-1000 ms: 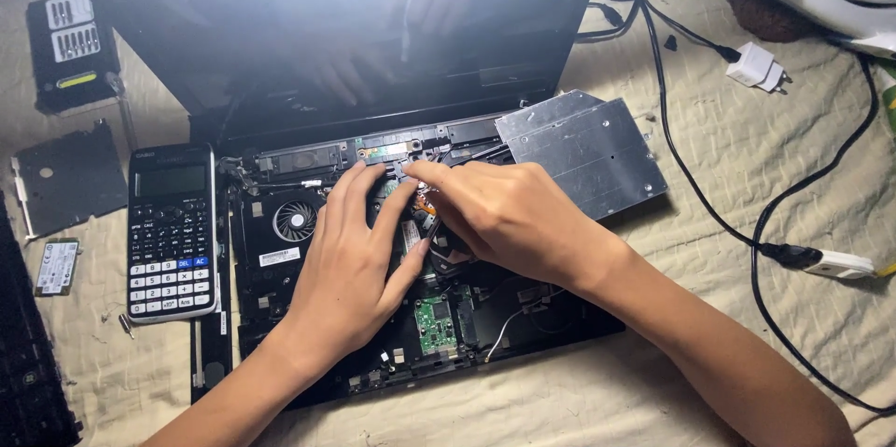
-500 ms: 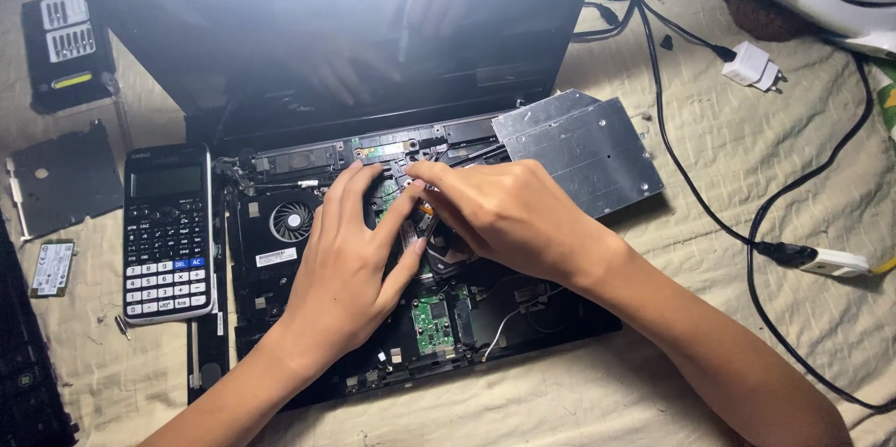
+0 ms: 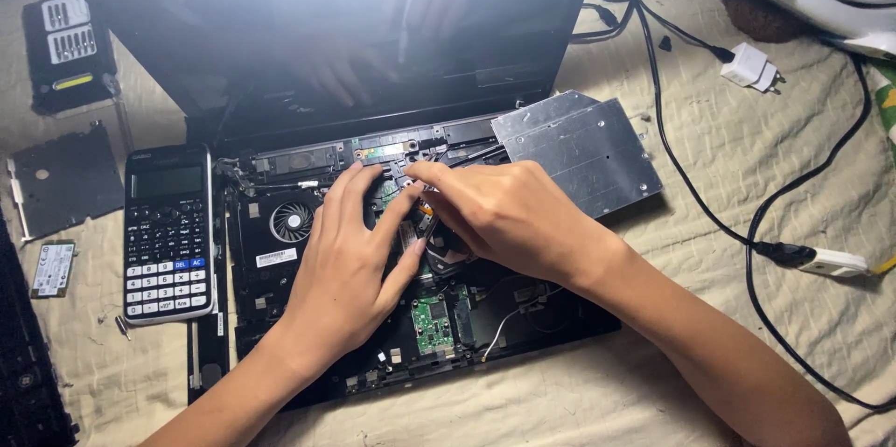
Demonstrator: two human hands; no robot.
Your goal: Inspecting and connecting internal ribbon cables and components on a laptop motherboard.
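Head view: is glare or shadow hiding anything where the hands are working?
Head view: bright glare washes the upper laptop screen, which mirrors the hands; the left hand and right hand cover the work spot on the opened laptop base; edges look sharp.

Little change over last second. Both hands hold same spot on opened laptop (image 3: pixel 420 316). Left hand (image 3: pixel 350 270): fingers crept slightly up toward hinge, index now nearer small metal bracket above it. Right hand (image 3: pixel 499 214): fingertips pinched closer, just beside left index. View drifted slightly; calculator (image 3: pixel 168 232) sits marginally lower-left in frame.
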